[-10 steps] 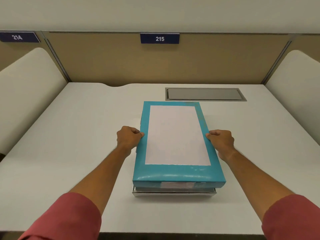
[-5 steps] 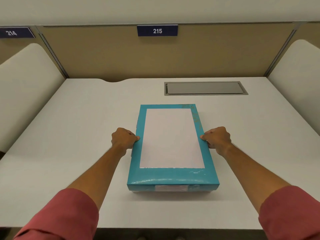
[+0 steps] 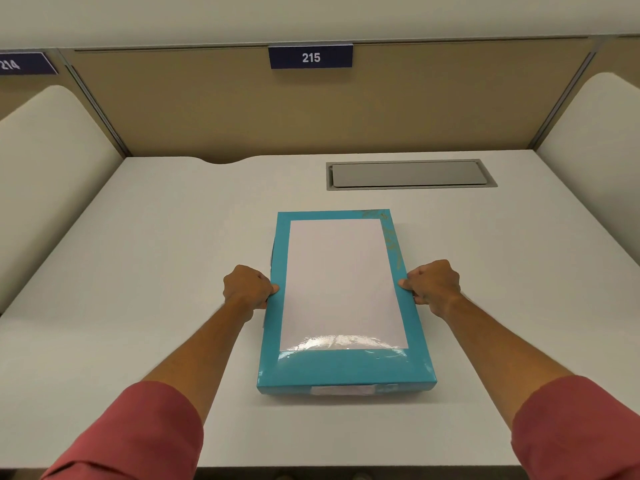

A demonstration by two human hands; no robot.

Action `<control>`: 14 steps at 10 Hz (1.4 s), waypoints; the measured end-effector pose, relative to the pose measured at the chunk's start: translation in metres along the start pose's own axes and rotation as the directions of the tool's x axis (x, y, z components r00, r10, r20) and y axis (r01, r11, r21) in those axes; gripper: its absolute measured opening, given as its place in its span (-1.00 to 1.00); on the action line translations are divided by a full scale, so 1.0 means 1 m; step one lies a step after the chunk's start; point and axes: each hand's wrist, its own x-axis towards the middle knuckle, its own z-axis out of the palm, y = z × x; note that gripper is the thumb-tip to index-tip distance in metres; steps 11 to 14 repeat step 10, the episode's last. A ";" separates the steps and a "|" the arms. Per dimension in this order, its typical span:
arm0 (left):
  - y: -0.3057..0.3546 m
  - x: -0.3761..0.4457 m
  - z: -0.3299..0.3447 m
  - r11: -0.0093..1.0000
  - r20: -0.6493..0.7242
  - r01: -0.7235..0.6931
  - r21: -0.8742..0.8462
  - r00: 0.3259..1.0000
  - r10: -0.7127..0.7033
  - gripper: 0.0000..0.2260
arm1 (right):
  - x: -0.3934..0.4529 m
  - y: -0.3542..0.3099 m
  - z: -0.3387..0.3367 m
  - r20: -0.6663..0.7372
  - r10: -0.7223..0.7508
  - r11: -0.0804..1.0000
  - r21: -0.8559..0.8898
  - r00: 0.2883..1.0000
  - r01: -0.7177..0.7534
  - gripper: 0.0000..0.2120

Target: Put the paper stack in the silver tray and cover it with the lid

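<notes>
A teal lid (image 3: 343,368) with a white rectangular panel on top lies flat on the white desk (image 3: 156,271), in the middle and near me. It sits all the way down, so the silver tray and the paper stack beneath it are hidden. My left hand (image 3: 247,287) grips the lid's left long edge, thumb on top. My right hand (image 3: 433,284) grips the right long edge the same way. Both forearms reach in from red sleeves at the bottom corners.
A grey cable hatch (image 3: 410,174) is set into the desk at the back right. A tan partition (image 3: 311,109) with a sign reading 215 closes the back. Cream side dividers (image 3: 48,174) stand at left and right.
The lid has come down over the silver tray, whose front edge showed below it one second ago and is now covered. Both hands stayed on the lid's sides.
</notes>
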 end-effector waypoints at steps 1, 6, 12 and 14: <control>-0.004 0.001 0.002 1.000 -0.002 -0.009 -0.001 1.000 0.009 -0.83 | 0.001 0.002 0.001 -0.005 -0.008 1.000 -0.004 1.000 0.008 -0.67; 0.005 -0.023 0.005 0.825 0.038 -0.439 0.357 0.889 0.456 -0.52 | -0.031 -0.010 0.019 -0.083 -0.347 0.867 -0.409 0.934 0.286 -0.54; 0.069 -0.043 -0.018 0.417 0.005 -0.659 0.626 0.538 0.843 -0.22 | -0.063 -0.085 0.022 -0.030 -0.839 0.407 -0.696 0.543 0.591 -0.22; 0.069 -0.043 -0.018 0.417 0.005 -0.659 0.626 0.538 0.843 -0.22 | -0.063 -0.085 0.022 -0.030 -0.839 0.407 -0.696 0.543 0.591 -0.22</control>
